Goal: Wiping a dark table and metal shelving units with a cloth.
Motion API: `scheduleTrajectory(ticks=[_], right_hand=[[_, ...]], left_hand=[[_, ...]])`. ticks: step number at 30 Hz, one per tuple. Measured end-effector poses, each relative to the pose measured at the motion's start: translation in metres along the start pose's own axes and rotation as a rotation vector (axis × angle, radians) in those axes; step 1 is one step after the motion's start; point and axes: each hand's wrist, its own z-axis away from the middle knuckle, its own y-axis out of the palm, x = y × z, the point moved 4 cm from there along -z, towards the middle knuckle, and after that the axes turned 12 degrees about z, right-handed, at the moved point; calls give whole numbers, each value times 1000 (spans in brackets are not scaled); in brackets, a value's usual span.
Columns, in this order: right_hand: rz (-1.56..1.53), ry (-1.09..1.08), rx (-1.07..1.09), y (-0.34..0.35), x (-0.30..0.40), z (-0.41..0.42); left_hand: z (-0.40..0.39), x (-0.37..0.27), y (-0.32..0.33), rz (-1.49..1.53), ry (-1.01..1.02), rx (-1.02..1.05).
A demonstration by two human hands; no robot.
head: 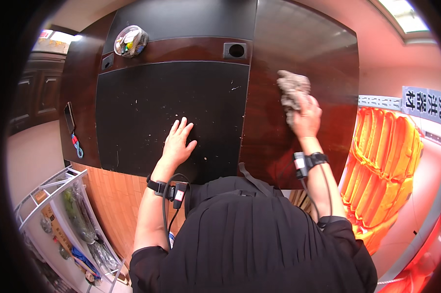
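My right hand (pixel 307 116) holds a crumpled grey-brown cloth (pixel 294 88) against the glossy reddish-brown right part of the desk (pixel 268 146). The cloth is slightly blurred, and part of it hangs down beside my thumb. My left hand (pixel 178 141) is spread over the black desk panel (pixel 161 91), near its front edge, with nothing in it. Small pale specks and scratches mark the black panel around my fingers. Each wrist wears a black strap with a small device and a cable.
A clear round tub (pixel 131 41) of small items stands at the back left. A phone (pixel 70 117) with a blue-and-red strap (pixel 77 144) lies at the left. Right of the desk are orange life jackets (pixel 385 157); lower left is a metal shelf rack (pixel 52 183). Cable openings (pixel 236 51) sit in the desk.
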Motion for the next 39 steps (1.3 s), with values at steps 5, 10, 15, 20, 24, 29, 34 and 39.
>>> scheduleTrajectory(ticks=[5,10,15,20,24,29,34,39], right_hand=[[198,639,110,15,-147,72],[248,841,313,8,-184,119],[16,315,124,-1,-63,83],[-213,-149,175,-16,38,40],[-264,-350,94,-6,42,14],[-141,-219,-73,11,2,-28],[68,236,2,25,-99,-50],[196,725,151,32,-220,22]], left_hand=[[2,-1,2,11,-10,-18],[0,1,3,-6,49,-66],[5,-2,0,-14,10,-79],[1,-4,1,33,8,-74],[1,-9,-3,49,-35,-57],[-1,-14,-5,109,-77,-36],[4,-13,-6,132,-128,-34],[1,-16,-8,130,-98,-28]])
